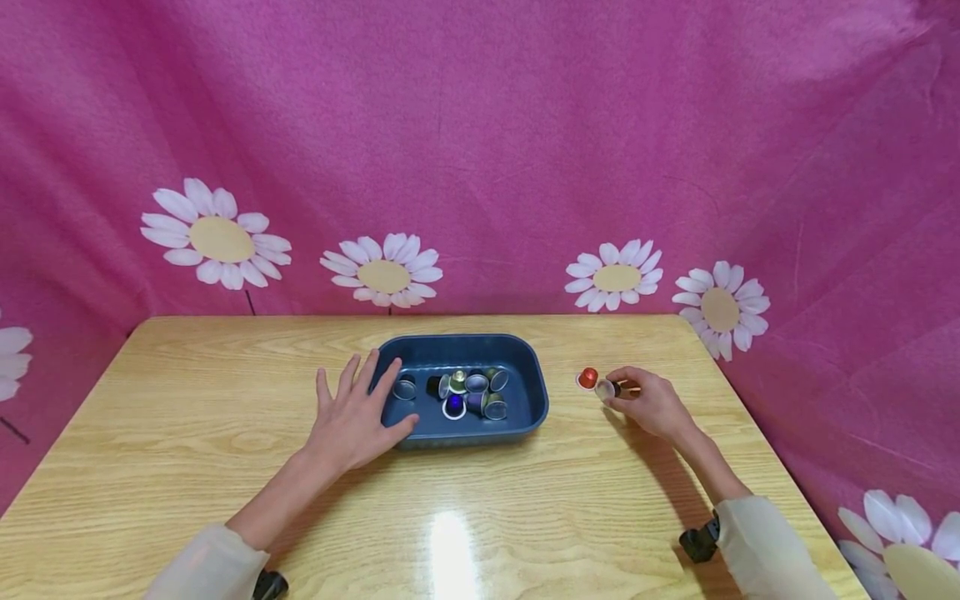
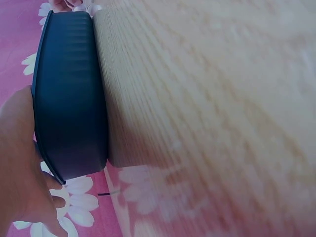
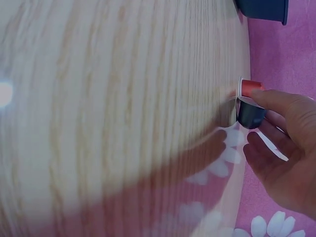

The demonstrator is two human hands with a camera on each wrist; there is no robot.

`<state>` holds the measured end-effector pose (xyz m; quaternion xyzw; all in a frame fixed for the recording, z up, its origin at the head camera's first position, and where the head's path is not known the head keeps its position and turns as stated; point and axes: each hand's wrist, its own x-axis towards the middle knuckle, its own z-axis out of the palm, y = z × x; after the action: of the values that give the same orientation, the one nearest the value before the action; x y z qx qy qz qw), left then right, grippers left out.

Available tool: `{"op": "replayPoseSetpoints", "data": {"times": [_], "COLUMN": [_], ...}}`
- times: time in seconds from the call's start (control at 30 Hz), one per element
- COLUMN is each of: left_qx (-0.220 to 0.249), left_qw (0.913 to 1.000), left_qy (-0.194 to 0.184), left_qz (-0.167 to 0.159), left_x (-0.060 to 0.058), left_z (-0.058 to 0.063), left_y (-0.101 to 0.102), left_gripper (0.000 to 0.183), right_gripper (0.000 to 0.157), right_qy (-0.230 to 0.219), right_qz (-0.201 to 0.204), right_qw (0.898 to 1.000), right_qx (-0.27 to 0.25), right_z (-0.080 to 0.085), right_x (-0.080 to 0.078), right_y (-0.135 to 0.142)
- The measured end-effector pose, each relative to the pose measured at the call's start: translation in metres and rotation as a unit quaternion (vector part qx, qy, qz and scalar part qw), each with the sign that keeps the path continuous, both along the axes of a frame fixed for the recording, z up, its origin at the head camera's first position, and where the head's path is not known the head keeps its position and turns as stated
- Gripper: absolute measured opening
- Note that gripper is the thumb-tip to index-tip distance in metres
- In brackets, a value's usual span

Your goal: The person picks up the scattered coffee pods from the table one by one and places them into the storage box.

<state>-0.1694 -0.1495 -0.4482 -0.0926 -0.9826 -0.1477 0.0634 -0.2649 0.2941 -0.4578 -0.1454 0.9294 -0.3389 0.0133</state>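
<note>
With its fingers spread, my left hand (image 1: 347, 423) rests at the left end of a dark blue baking dish (image 1: 480, 437), fingertips at the rim and the thumb over the front edge. Several coffee capsules lie inside the dish, among them a bright blue capsule (image 1: 454, 405) and a purple capsule (image 1: 475, 403). To the right of the dish, my right hand (image 1: 654, 406) pinches a dark coffee capsule (image 3: 251, 114) by thumb and fingers, its pale lid side turned to the left in the head view. A red coffee capsule (image 1: 589, 377) stands lid-down on the table right beside it.
The wooden table (image 1: 555, 517) carries the dish near its back edge. Behind and to the sides hangs a pink cloth (image 1: 495, 167) printed with white daisies. Dark devices (image 1: 701, 542) are strapped at both wrists.
</note>
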Motion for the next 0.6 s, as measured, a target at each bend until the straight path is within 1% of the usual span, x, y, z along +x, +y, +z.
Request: {"op": "replayPoseSetpoints", "data": {"times": [0.17,0.33,0.6], "left_qx": [0.000,0.000,-0.001], "left_qw": [1.0000,1.0000,1.0000], "left_qy": [0.001,-0.003,-0.008], "left_qz": [0.000,0.000,0.001], "left_x": [-0.0001,-0.0004,-0.0005], "left_z": [0.0000,-0.0002,0.0009], "left_y": [-0.0003,-0.0003,0.0003], "left_gripper": [0.087,0.087,0.088], "right_gripper": [0.022,0.021,0.022], "right_qy": [0.010,0.021,0.014], "right_qz": [0.004,0.011,0.005], "right_qw": [1.000,1.000,1.000], "right_qx": [0.013,0.005,-0.001], "right_z": [-0.0014,-0.0020,0.0020], "right_x": [-0.0003,0.0007,0.0033], "right_y": [-0.0007,-0.0008,0.0021]}}
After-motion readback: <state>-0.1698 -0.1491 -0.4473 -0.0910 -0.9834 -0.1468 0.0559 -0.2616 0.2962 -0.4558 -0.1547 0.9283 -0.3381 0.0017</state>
